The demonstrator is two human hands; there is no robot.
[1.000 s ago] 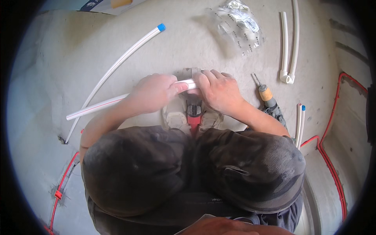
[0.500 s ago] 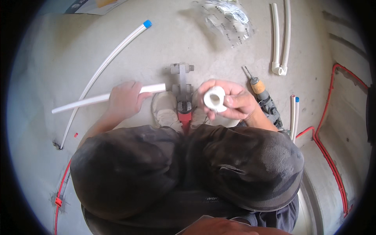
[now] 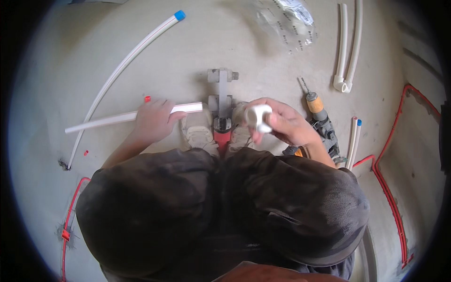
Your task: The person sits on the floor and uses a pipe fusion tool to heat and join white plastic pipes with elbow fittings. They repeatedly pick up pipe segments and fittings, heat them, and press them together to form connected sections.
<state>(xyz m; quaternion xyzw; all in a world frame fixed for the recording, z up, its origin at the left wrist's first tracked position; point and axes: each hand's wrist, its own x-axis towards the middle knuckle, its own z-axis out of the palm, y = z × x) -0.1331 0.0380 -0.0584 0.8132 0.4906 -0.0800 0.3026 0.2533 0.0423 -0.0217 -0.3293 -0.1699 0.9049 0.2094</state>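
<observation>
My left hand [image 3: 155, 121] is closed around a straight white plastic pipe [image 3: 105, 123], which lies nearly level and points its right end toward the middle. In my right hand [image 3: 289, 123] is a short white pipe fitting [image 3: 258, 117], pinched between thumb and fingers and smeared by motion. A gap separates the fitting from the pipe end. Between my shoes stands a pipe fusion welder [image 3: 222, 101] with a red body and grey metal heads on its upright plate, below and between the two hands.
A drill [image 3: 319, 113] lies to the right. Beyond it are white pipes joined by an elbow [image 3: 342, 84]. A long capped pipe [image 3: 127, 61] crosses the floor at left. A clear plastic bag [image 3: 293, 23] lies at the far side. Red conduit [image 3: 389, 192] follows the right wall.
The fitting in my right hand has turned, so its round opening no longer faces up plainly. My left hand has shifted slightly right with the pipe. The view has moved a little.
</observation>
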